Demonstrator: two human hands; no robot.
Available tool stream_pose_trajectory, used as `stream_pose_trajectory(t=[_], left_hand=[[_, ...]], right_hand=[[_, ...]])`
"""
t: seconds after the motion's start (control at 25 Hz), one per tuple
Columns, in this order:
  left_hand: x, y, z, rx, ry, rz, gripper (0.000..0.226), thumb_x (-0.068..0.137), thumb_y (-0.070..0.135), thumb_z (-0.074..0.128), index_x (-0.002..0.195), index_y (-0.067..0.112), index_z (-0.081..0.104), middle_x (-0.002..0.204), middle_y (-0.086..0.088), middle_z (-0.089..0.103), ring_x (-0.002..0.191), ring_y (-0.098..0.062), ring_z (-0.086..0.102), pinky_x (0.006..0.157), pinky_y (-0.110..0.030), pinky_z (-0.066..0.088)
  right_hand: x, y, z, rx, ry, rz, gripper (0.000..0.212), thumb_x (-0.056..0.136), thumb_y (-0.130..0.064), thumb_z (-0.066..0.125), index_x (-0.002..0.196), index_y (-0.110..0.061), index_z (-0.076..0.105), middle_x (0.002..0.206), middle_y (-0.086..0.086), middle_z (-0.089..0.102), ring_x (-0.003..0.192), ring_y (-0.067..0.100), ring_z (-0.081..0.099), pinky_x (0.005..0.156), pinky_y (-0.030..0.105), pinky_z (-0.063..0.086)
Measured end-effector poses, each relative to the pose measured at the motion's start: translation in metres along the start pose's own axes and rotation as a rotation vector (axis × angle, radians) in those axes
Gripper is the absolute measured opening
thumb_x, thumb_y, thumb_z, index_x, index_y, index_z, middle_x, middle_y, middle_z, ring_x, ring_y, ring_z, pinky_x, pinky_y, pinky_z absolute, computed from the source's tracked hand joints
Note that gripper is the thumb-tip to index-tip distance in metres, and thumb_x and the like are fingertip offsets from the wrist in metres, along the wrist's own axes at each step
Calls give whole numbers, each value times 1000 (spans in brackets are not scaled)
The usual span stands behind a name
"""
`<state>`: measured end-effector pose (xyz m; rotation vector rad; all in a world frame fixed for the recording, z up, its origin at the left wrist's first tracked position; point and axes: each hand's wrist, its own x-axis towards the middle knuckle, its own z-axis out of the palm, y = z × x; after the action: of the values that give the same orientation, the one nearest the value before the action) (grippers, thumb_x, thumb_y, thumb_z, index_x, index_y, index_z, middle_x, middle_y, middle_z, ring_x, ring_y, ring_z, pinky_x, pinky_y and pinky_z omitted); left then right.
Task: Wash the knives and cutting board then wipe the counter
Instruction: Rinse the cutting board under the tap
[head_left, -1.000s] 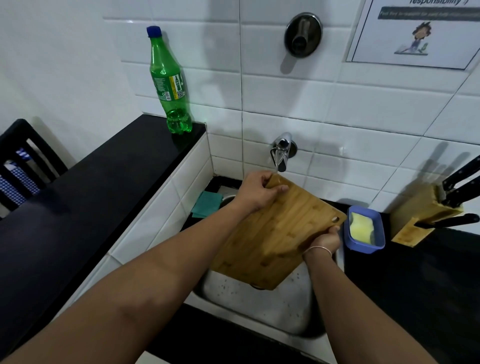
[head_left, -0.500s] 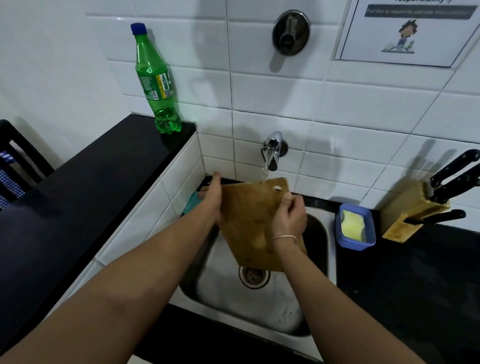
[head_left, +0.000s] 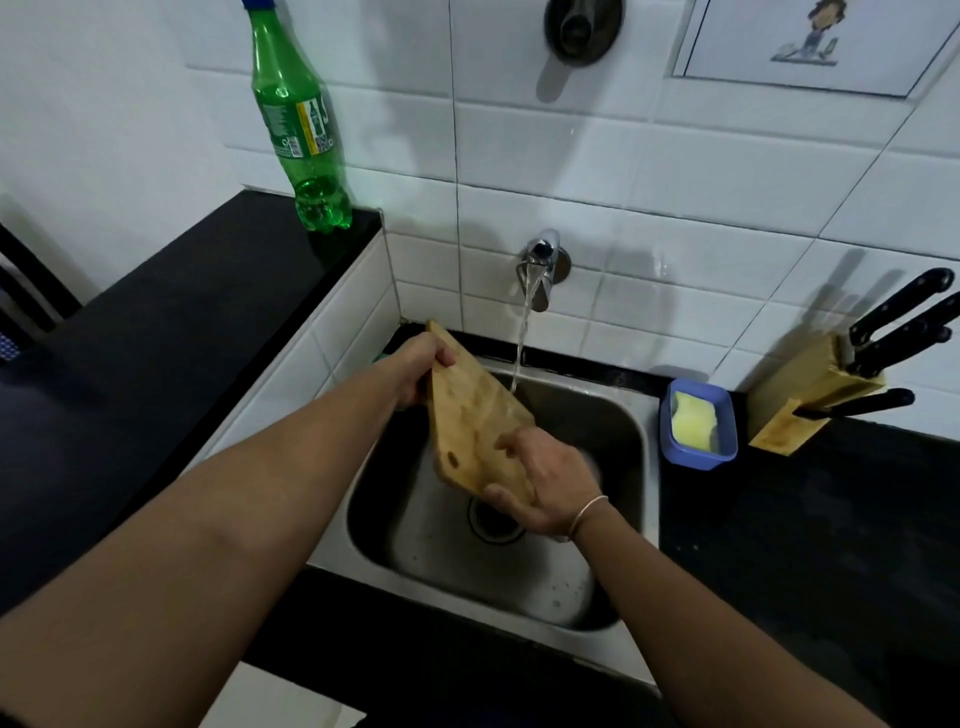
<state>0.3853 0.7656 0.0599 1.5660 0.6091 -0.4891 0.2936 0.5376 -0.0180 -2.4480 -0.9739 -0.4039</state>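
A wet wooden cutting board (head_left: 470, 415) is held tilted on edge over the steel sink (head_left: 631, 415), its hanging hole at the lower end. My left hand (head_left: 423, 371) grips the board's upper left edge. My right hand (head_left: 545, 483) holds its lower right corner. Water runs from the wall tap (head_left: 540, 267) and falls just right of the board's top edge. Black-handled knives (head_left: 904, 327) stand in a wooden knife block (head_left: 810, 389) on the black counter (head_left: 831, 519) at right.
A blue tub (head_left: 696, 423) with a yellow sponge sits between sink and knife block. A green plastic bottle (head_left: 301, 119) stands on the raised black ledge (head_left: 156, 332) at left. A teal cloth peeks out behind my left wrist. White tiled wall behind.
The board has been turned from nearly flat under the tap to tilted on edge at the sink's left. My right hand slid from its face to its lower corner. Water now misses the board.
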Motion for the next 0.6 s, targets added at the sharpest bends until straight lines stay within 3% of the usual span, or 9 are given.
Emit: stream_pose_trajectory(t=[0.12, 0.2, 0.32, 0.44, 0.52, 0.6], left_hand=[[-4, -3, 2, 184, -95, 26, 24, 77, 11, 55, 99, 5, 62, 94, -16, 68, 82, -33, 68, 69, -37, 59], [-8, -3, 4, 303, -203, 61, 32, 77, 6, 57, 108, 8, 64, 106, -18, 69, 95, -38, 68, 80, -45, 58], [-15, 6, 12, 536, -284, 223, 36, 75, 1, 61, 108, 10, 70, 109, -17, 70, 100, -37, 67, 86, -45, 57], [-26, 21, 20, 633, -287, 350, 27, 75, 0, 61, 93, 12, 75, 86, -3, 74, 81, -22, 70, 67, -29, 56], [-33, 32, 24, 683, -259, 432, 23, 74, 0, 60, 89, 10, 74, 81, -1, 72, 74, -17, 67, 66, -26, 55], [-38, 43, 30, 726, -183, 554, 22, 75, 1, 55, 88, 4, 72, 79, -2, 69, 73, -17, 60, 67, -27, 50]], right_hand=[[-4, 16, -1, 230, 48, 366, 42, 87, -53, 49, 118, -25, 51, 105, -3, 58, 95, 19, 58, 77, 35, 51], [9, 32, -5, 307, 72, 592, 49, 84, -51, 58, 125, -25, 49, 118, -1, 57, 110, 21, 56, 92, 37, 49], [35, 49, -15, 292, -77, 622, 75, 78, -50, 74, 141, -26, 41, 140, -1, 49, 129, 19, 44, 108, 39, 38], [52, 49, -24, 530, -178, 666, 46, 79, -49, 76, 120, -33, 61, 109, -14, 69, 107, 15, 64, 86, 27, 53], [52, 46, -23, 663, -105, 690, 28, 80, -48, 76, 103, -35, 67, 90, -17, 74, 90, 12, 70, 69, 18, 55], [51, 38, -18, 712, 20, 718, 22, 79, -49, 76, 95, -37, 68, 87, -18, 74, 87, 10, 71, 69, 22, 57]])
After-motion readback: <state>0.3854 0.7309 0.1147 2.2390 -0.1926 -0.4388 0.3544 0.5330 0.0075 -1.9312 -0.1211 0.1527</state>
